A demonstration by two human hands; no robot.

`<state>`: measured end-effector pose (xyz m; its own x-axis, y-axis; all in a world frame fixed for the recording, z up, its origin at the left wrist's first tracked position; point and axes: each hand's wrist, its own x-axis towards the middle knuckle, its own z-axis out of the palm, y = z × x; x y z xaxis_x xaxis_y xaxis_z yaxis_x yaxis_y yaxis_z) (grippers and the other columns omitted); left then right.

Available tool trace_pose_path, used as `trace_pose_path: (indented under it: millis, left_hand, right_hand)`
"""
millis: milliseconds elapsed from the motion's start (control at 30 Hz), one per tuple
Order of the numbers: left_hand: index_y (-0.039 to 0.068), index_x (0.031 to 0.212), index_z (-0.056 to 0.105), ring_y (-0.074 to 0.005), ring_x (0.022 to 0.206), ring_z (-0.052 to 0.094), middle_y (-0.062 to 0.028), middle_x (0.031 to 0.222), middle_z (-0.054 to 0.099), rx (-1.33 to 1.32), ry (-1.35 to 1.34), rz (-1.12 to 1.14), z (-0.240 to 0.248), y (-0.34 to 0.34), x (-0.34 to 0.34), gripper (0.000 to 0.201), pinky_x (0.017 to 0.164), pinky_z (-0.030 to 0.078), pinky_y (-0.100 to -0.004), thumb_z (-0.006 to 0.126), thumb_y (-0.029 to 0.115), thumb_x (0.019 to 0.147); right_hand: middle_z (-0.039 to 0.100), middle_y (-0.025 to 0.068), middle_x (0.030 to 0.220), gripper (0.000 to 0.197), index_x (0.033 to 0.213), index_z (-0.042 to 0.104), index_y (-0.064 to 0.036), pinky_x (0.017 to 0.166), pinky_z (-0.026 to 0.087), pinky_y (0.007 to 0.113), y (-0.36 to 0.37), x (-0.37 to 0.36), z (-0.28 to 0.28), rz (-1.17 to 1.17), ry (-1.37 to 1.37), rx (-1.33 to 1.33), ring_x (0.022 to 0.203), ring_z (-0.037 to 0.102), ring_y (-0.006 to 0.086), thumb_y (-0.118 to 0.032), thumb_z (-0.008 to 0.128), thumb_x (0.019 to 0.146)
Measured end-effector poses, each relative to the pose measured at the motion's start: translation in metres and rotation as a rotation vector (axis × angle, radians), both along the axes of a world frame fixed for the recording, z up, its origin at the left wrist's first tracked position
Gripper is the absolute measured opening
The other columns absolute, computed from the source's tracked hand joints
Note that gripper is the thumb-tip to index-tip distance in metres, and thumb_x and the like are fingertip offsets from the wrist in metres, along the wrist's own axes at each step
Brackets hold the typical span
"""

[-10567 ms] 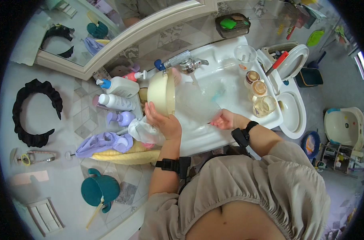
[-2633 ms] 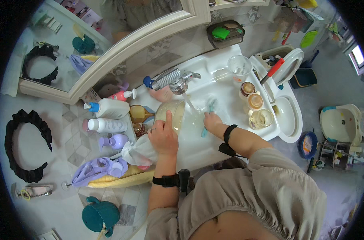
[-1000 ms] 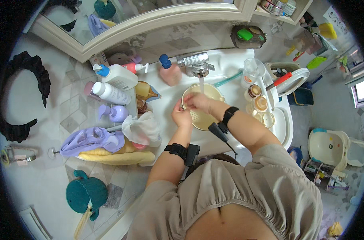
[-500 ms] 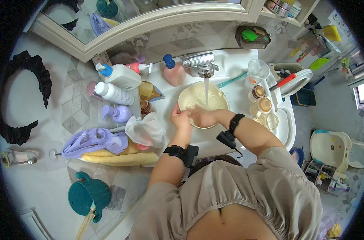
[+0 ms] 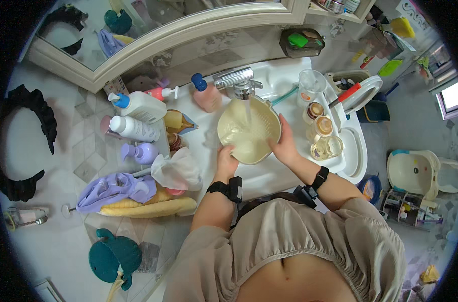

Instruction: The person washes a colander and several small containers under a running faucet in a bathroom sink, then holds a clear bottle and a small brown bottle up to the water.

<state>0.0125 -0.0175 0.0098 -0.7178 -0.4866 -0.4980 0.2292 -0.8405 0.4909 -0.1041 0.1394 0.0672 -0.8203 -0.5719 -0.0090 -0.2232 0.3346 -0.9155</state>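
Under the chrome faucet (image 5: 235,78), a cream plastic bowl (image 5: 263,113) with a patch of ribbed or perforated wall sits in the white sink. A stream of water (image 5: 248,111) runs into it, and water stands in its bottom. My left hand (image 5: 227,161) is closed on the near left part of the rim, thumb on the inside. My right hand (image 5: 287,144) grips the right side, fingers along the outer wall and thumb over the edge. The fingers beneath the bowl are hidden.
Left of the sink stand a pink pump bottle (image 5: 207,97), a white pump bottle (image 5: 141,107), a purple bottle (image 5: 147,153) and a purple cloth (image 5: 119,191). On the right are a clear cup (image 5: 312,83), several small jars (image 5: 322,126) and a red-handled tool (image 5: 346,94). A mirror frame (image 5: 188,39) overhangs the back.
My right hand has come out of the bowl and taken its right side. The bowl is now tilted and held between both hands, with water showing in it.
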Motion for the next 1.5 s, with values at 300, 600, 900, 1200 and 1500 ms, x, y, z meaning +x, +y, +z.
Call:
trace_pose_path:
  millis: [300,600,900,1200,1500]
  left_hand:
    - [0.001,0.116,0.044,-0.0230,0.102,0.051,-0.0129,0.114,0.050,-0.913,-0.330,0.067,0.060,0.000,-0.042,0.048,0.086,0.041,-0.0309,0.042,-0.012,0.070]
    - [0.000,0.117,0.039,-0.0231,0.096,0.053,-0.0139,0.108,0.052,-0.832,-0.598,-0.111,0.004,-0.015,-0.005,0.052,0.081,0.043,-0.0293,0.046,-0.010,0.067]
    - [0.004,0.109,0.043,-0.0204,0.077,0.055,-0.0089,0.094,0.054,-0.545,-0.579,-0.050,-0.046,0.007,-0.031,0.043,0.061,0.046,-0.0304,0.057,-0.001,0.070]
    - [0.004,0.115,0.050,-0.0315,0.099,0.044,-0.0151,0.103,0.049,-1.546,-0.654,0.005,0.085,-0.001,-0.026,0.054,0.087,0.036,-0.0362,0.053,0.001,0.061]
    - [0.008,0.131,0.027,-0.0276,0.114,0.039,-0.0130,0.125,0.035,-1.162,-0.513,0.053,0.109,0.003,0.002,0.075,0.095,0.033,-0.0345,0.056,0.001,0.062]
  right_hand:
    - [0.045,0.0101,0.111,0.064,0.125,0.029,-0.0093,0.080,0.045,0.035,-0.001,-0.025,-0.020,-0.221,-0.952,-0.392,0.099,0.050,0.0231,0.010,0.044,0.066]
    - [0.051,0.0152,0.106,0.059,0.124,0.032,-0.0047,0.074,0.049,0.032,-0.012,-0.015,0.018,-0.117,-0.910,-0.002,0.096,0.054,0.0256,0.000,0.049,0.068]
    - [0.042,0.0099,0.122,0.076,0.132,0.025,-0.0105,0.077,0.044,0.028,0.000,-0.018,0.003,0.029,-0.009,-0.057,0.095,0.051,0.0218,0.012,0.048,0.062]
    - [0.049,0.0100,0.111,0.044,0.117,0.040,0.0009,0.078,0.048,0.032,-0.012,-0.026,-0.061,-0.130,-1.238,-0.500,0.097,0.053,0.0224,0.007,0.047,0.074]
    - [0.053,0.0153,0.103,0.042,0.114,0.045,-0.0001,0.078,0.049,0.033,-0.027,0.010,-0.048,0.047,-1.493,-0.304,0.087,0.057,0.0248,-0.015,0.056,0.077]
